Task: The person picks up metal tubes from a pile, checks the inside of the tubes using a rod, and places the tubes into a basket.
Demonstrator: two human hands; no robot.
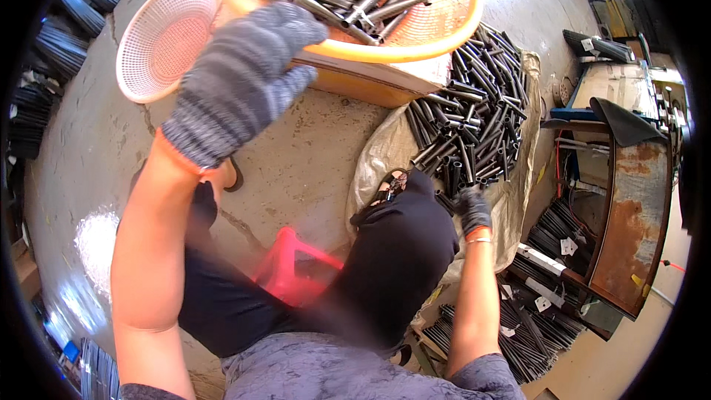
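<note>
My left hand (241,78), in a grey striped knit glove, is at the near left of the orange plastic basket (415,52). Its fingers bend over the rim, with the thumb lower down. Short black tubes (355,4) lie in a loose heap inside that basket. Lower right, my right hand (472,209), in a dark glove, reaches into the near edge of a large pile of similar black tubes (481,115). Its fingers curl at the tubes there; the fingertips are partly hidden among them. The pile rests on a beige woven sheet (524,207).
A cardboard box (370,83) supports the orange basket. Left of it, a pale pink perforated basket (167,41) stands on the concrete floor. A pink stool (285,263) is between my legs. Rusty metal shelving (633,215) and bundled black rods (544,326) line the right side.
</note>
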